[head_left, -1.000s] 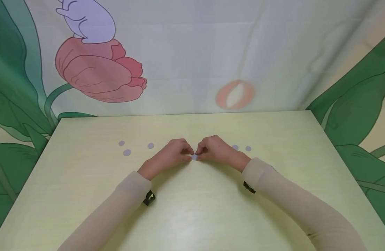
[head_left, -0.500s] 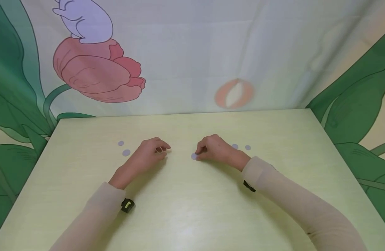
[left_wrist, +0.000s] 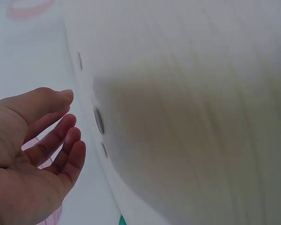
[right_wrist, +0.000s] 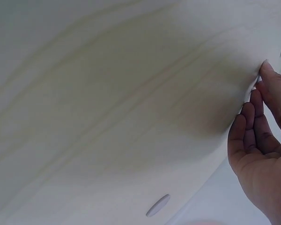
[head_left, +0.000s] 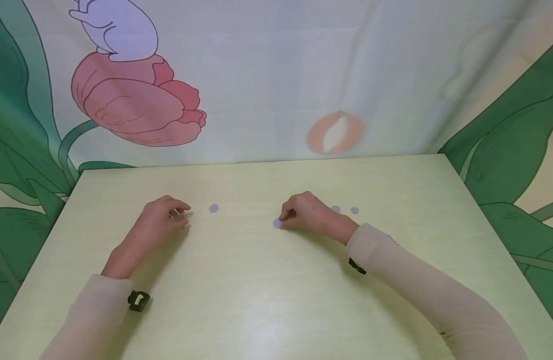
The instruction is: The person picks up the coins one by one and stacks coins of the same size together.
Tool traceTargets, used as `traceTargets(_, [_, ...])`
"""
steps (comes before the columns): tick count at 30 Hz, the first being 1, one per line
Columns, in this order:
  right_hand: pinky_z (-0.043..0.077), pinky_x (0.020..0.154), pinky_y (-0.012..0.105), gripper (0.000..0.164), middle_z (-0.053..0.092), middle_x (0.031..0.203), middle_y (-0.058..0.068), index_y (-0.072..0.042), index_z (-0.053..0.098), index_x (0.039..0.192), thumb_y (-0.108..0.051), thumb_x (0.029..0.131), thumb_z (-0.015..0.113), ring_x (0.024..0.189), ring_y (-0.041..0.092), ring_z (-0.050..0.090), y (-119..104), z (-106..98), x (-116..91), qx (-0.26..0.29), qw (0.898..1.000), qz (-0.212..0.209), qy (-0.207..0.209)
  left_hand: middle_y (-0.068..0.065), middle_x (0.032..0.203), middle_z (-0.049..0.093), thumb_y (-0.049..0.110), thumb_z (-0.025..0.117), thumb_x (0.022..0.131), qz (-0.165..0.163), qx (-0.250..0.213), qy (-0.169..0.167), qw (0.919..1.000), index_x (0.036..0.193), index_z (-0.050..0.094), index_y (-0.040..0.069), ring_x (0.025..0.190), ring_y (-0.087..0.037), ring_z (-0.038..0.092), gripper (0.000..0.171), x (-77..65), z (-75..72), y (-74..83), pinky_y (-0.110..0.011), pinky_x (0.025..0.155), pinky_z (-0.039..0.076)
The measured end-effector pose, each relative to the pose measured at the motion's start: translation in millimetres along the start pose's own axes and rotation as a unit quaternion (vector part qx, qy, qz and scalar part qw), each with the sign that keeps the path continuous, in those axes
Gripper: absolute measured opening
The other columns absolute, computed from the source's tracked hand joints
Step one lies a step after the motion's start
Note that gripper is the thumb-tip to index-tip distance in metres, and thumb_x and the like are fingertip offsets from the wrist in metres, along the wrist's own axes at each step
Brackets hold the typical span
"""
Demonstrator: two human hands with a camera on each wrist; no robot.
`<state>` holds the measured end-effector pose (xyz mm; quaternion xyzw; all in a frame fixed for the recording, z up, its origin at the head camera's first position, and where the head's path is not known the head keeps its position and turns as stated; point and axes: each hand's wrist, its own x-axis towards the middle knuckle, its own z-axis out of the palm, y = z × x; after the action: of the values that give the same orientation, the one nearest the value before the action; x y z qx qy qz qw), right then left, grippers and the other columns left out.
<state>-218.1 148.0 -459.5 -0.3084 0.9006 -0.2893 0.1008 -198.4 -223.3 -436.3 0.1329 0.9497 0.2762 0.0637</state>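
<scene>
My right hand (head_left: 309, 214) bends low over the table, thumb and fingertips pinching the right edge of a small flat lilac-grey disc (head_left: 277, 223). Seen from the right wrist, the curled fingers (right_wrist: 239, 140) meet the thumb close to the tabletop, and the held disc barely shows. My left hand (head_left: 156, 220) hovers at the left, fingers loosely curved and thumb apart, holding nothing. To its right lies another disc (head_left: 213, 208). The left wrist view shows a disc (left_wrist: 99, 120) just beyond the fingertips. Discs at the far left are covered by the left hand in the head view.
Behind the right hand lie two more discs, one partly covered (head_left: 336, 209) and one in full view (head_left: 355, 210). A pale wooden table (head_left: 240, 290) fills the foreground. A printed curtain (head_left: 258, 90) hangs along its back edge.
My left hand has left the middle disc and travelled far to the left, uncovering one disc and covering two others. My right hand stays in place on the middle disc.
</scene>
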Motion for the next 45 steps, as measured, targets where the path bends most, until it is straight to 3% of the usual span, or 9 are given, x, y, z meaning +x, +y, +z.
traceTargets(8, [0.053, 0.078, 0.025, 0.007, 0.074, 0.091, -0.004, -0.014, 0.08, 0.09, -0.021, 0.089, 0.081, 0.084, 0.009, 0.065, 0, 0, -1, -0.004, 1.0, -0.009, 0.005, -0.021, 0.117, 0.062, 0.018, 0.074, 0.095, -0.05, 0.0, -0.031, 0.9983, 0.127, 0.066, -0.004, 0.105, -0.035, 0.055, 0.039, -1.6, -7.2, -29.3, -0.048, 0.091, 0.05])
traceTargets(17, [0.053, 0.079, 0.025, 0.006, 0.073, 0.091, -0.006, -0.016, 0.08, 0.09, -0.022, 0.089, 0.081, 0.085, 0.009, 0.064, 0, 0, 0, 0.0, 1.0, 0.011, -0.006, -0.013, 0.108, 0.061, 0.027, 0.079, 0.09, -0.034, -0.005, -0.058, 0.9977, 0.124, 0.071, 0.006, 0.098, -0.028, 0.051, 0.041, 6.2, -10.3, -53.8, -0.037, 0.083, 0.047])
traceTargets(29, [0.053, 0.08, 0.025, 0.007, 0.072, 0.092, -0.007, -0.017, 0.08, 0.091, -0.024, 0.09, 0.08, 0.086, 0.008, 0.064, 1, 0, -1, 0.006, 1.0, 0.024, -0.01, -0.007, 0.096, 0.056, 0.031, 0.082, 0.087, -0.027, -0.025, -0.078, 0.9963, 0.118, 0.075, 0.011, 0.09, -0.024, 0.049, 0.037, 13.0, -13.7, -62.0, -0.028, 0.069, 0.043])
traceTargets(45, [0.053, 0.082, 0.026, 0.007, 0.073, 0.094, -0.005, -0.017, 0.08, 0.093, -0.023, 0.089, 0.08, 0.089, 0.01, 0.066, -2, 0, -1, -0.002, 1.0, 0.024, -0.007, -0.007, 0.096, 0.058, 0.03, 0.079, 0.09, -0.026, -0.026, -0.05, 0.9981, 0.116, 0.074, 0.01, 0.092, -0.024, 0.049, 0.033, 7.4, -5.4, -66.1, -0.029, 0.073, 0.044])
